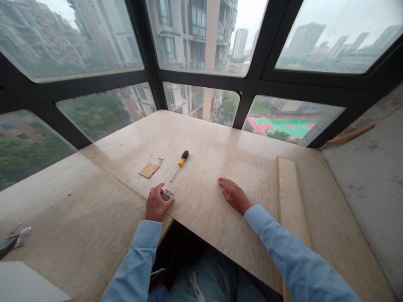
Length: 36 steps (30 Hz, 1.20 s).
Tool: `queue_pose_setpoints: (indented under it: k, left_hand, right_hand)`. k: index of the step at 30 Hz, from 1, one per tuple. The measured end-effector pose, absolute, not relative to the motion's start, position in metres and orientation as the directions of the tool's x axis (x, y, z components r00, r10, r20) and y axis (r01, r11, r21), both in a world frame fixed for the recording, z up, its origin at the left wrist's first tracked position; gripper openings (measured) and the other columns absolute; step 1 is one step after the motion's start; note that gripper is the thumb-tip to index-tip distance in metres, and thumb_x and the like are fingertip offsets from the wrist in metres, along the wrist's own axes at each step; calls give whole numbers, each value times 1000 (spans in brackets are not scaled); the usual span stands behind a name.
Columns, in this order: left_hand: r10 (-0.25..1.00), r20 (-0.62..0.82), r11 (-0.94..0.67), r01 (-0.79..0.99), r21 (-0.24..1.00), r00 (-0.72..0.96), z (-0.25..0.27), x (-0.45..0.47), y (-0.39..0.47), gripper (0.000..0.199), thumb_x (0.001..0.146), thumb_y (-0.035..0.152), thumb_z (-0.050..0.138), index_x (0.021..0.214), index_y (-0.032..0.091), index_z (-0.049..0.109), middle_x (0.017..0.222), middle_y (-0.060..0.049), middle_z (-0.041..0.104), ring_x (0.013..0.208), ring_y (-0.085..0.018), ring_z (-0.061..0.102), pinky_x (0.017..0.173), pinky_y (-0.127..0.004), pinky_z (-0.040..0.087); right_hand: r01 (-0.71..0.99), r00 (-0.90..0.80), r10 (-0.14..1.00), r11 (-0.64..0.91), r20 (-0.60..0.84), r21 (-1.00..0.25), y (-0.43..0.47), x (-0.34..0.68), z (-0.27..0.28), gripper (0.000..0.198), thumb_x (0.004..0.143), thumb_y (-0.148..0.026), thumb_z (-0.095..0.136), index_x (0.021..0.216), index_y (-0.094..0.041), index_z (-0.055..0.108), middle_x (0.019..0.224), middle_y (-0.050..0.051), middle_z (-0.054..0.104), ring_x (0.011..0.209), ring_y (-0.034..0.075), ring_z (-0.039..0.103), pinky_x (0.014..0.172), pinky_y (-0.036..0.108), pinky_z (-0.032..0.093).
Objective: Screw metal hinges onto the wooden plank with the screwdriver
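Between the thumb and fingers of my left hand is a small metal hinge with screw holes, at the near edge of the stone-look tabletop. My right hand lies on the surface to the right, fingers stretched out and nothing in them. Beyond the hinge, a screwdriver with a black and yellow handle points its tip towards me. Left of it sit a small brown wooden piece and a few screws.
A long pale wooden board lies along the right side. Another metal hinge is at the far left, near a white object. The tabletop meets dark-framed windows at the back. An opening in its near edge surrounds my legs.
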<state>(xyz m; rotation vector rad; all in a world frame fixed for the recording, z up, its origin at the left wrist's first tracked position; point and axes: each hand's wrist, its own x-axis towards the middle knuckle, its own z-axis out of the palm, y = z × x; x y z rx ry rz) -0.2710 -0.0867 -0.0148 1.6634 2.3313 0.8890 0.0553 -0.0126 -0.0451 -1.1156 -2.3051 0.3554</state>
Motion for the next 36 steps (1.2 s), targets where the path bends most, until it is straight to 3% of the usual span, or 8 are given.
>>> queue_pose_setpoints:
  k: [6, 10, 15, 20, 27, 36]
  left_hand:
    - [888, 322, 49, 763, 645, -329, -16, -262, -90, 52, 68, 18, 61, 120, 13, 60, 97, -9, 57, 92, -24, 60, 87, -39, 53]
    - [889, 297, 8, 661, 750, -348, -18, -252, -90, 52, 69, 18, 62, 121, 16, 60, 97, -7, 56, 81, -19, 61, 75, -35, 57]
    - [874, 227, -4, 461, 888, -429, -20, -239, -90, 48, 69, 25, 64, 116, 17, 63, 100, -6, 61, 67, -12, 62, 65, -30, 57]
    - [899, 6, 67, 150, 986, -438, -8, -230, -90, 39, 65, 32, 74, 99, 13, 68, 89, -9, 73, 76, -19, 70, 69, -31, 58]
    - [873, -296, 185, -299, 936, -388, 16, -212, -95, 50, 55, 29, 87, 97, 11, 66, 84, -9, 75, 72, -19, 72, 55, -22, 54]
    - [868, -437, 263, -528, 807, -236, 13, -183, -91, 38, 62, 20, 86, 93, 11, 65, 75, -4, 73, 66, -14, 71, 56, -21, 56]
  right_hand:
    - [633, -506, 781, 624, 366, -457, -12, 55, -45, 44, 85, -5, 42, 122, -14, 65, 132, 16, 64, 127, 24, 57, 109, 49, 47]
    - [630, -505, 780, 626, 369, -459, -12, 55, -45, 45, 84, -5, 43, 122, -16, 65, 132, 15, 64, 127, 24, 57, 109, 49, 47]
    - [631, -499, 781, 624, 376, -461, -12, 56, -46, 44, 85, -5, 43, 121, -16, 65, 132, 14, 65, 127, 24, 58, 109, 49, 47]
    - [632, -499, 780, 626, 379, -457, -12, 55, -46, 41, 85, -5, 43, 118, -14, 66, 131, 15, 65, 126, 24, 58, 109, 47, 47]
    - [635, -500, 778, 628, 381, -449, -13, 55, -44, 41, 85, -4, 43, 118, -15, 66, 131, 15, 65, 126, 24, 58, 108, 47, 48]
    - [637, -507, 773, 634, 382, -438, -16, 54, -43, 44, 84, -2, 42, 120, -14, 65, 131, 15, 64, 127, 24, 57, 109, 46, 47]
